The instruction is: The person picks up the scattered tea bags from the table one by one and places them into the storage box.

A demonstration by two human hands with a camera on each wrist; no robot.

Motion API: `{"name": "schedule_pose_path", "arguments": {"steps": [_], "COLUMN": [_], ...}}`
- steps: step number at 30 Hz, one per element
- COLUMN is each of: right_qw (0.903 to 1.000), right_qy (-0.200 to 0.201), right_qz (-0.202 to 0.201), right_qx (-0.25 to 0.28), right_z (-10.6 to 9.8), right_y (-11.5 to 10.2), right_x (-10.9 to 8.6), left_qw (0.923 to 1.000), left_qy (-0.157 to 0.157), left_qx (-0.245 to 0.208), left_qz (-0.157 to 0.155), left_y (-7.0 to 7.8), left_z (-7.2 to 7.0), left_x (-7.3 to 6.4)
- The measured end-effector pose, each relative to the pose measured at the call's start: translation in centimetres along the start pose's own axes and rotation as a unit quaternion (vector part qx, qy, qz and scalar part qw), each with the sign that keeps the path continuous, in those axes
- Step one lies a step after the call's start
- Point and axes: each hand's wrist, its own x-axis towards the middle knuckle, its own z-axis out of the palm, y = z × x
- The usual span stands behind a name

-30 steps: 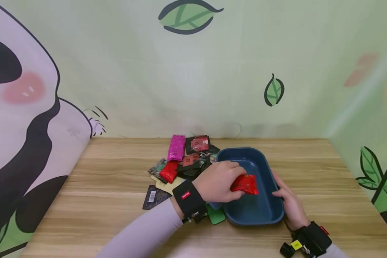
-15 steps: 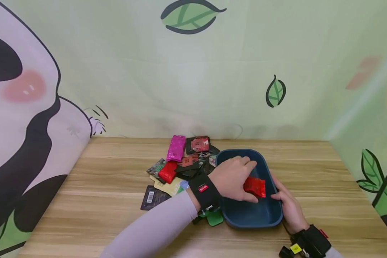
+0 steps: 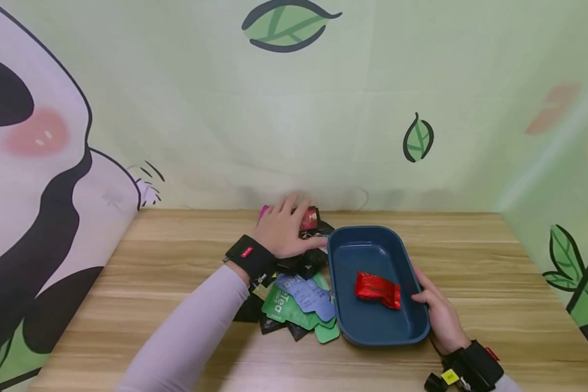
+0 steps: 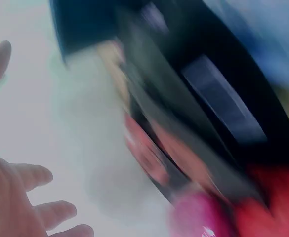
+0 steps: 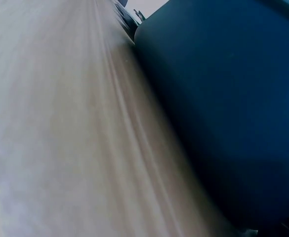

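My left hand is spread, fingers straight, over the back of a pile of small packets, and holds nothing. Beneath it show black packets, one with a red label. A pink packet is mostly covered by the hand in the head view. To the right stands a dark blue tray. One shiny red packet lies inside on the tray's floor. My right hand holds the tray's right side, thumb at the rim and fingers along the outer wall.
Green "Tea" packets and a blue one lie at the front of the pile, against the tray's left side. A printed cloth wall rises behind the wooden table.
My left hand has let the red packet go inside the tray, then moved left and back over the pile with fingers spread. The right hand stays at the tray.
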Motion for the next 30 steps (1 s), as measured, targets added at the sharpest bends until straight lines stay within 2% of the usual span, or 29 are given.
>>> {"name": "schedule_pose_path", "arguments": {"steps": [3, 6, 13, 16, 21, 24, 30], "right_qw": [1.0, 1.0, 1.0, 1.0, 0.9999, 0.9999, 0.9999], "right_qy": [0.0, 0.001, 0.005, 0.007, 0.011, 0.011, 0.008], "right_qz": [-0.001, -0.002, -0.001, 0.004, 0.01, 0.007, 0.006], "right_qx": [0.001, 0.005, 0.007, 0.002, -0.007, -0.007, -0.006], "right_z": [-0.1, -0.2, -0.2, -0.1, 0.0, 0.0, -0.2], "right_y": [0.0, 0.0, 0.1, 0.1, 0.0, 0.0, 0.2], "right_x": [0.0, 0.0, 0.1, 0.1, 0.2, 0.2, 0.1], "left_qw": [0.9986, 0.9949, 0.9812, 0.9782, 0.9756, 0.9759, 0.9767], "left_qy": [-0.019, -0.042, -0.051, -0.045, -0.032, -0.023, -0.027], "left_qx": [0.018, 0.02, 0.024, 0.026, 0.019, 0.019, 0.029], "left_qz": [-0.046, -0.09, -0.184, -0.201, -0.216, -0.216, -0.211], "left_y": [-2.5, -4.1, -6.0, -6.3, -6.5, -6.5, -6.2], "left_z": [0.4, 0.8, 2.4, 3.3, 3.9, 3.9, 3.8], "left_x": [0.2, 0.4, 0.8, 1.0, 1.2, 1.3, 1.4]}}
